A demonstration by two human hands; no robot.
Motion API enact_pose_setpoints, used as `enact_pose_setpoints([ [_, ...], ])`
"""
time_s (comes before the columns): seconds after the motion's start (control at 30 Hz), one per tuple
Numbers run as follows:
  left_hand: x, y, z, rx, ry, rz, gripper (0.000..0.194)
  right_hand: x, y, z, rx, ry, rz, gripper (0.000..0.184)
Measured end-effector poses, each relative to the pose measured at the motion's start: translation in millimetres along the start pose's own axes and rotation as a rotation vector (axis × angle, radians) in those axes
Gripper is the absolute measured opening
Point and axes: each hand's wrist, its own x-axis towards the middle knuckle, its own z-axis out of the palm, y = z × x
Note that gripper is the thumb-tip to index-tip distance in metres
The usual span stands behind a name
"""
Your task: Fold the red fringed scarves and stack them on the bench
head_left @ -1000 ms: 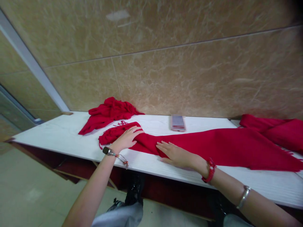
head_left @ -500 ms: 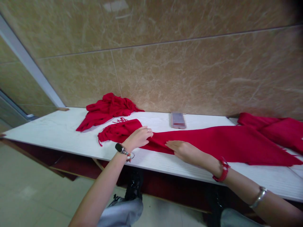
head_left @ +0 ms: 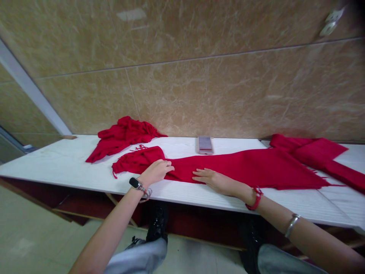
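A long red scarf [head_left: 251,167] with fringed ends lies stretched along the white tabletop [head_left: 94,180], its left end bunched up. My left hand [head_left: 156,172] pinches the cloth just right of that bunched end, with the thumb side turned down and partly hidden. Flat on the scarf, a short way to the right, rests my right hand [head_left: 212,179] with its fingers spread. The cloth between the two hands has a small fold near the left fingers.
Behind on the left lies a crumpled red scarf [head_left: 125,135]. Another red cloth [head_left: 313,150] lies at the right end. A phone [head_left: 205,145] sits by the tiled wall [head_left: 199,99]. Open shelves [head_left: 199,226] are under the tabletop, with my shoes [head_left: 156,222] below.
The view has shifted slightly right. My right hand has flattened and spread its fingers on the scarf, and the cloth between my hands looks smoother. My left hand keeps its grip.
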Motion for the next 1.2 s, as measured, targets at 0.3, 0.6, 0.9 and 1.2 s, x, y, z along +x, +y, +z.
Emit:
enact_pose_setpoints([
  [0.3,11,21,-17.9,-0.077,-0.051,0.070,0.020,0,-5,0,0.048,0.013,-0.021,0.041],
  [0.6,4,17,-15.0,0.072,-0.068,0.071,0.019,-1,-5,1,0.099,-0.004,-0.029,0.040],
  [0.9,-32,-53,-19.8,0.221,-0.143,0.035,0.013,-2,-5,0,0.154,-0.020,-0.021,0.040],
  [1.2,-43,-101,-37.6,0.323,-0.001,-0.214,0.029,-2,-6,1,0.157,-0.010,-0.001,0.040],
])
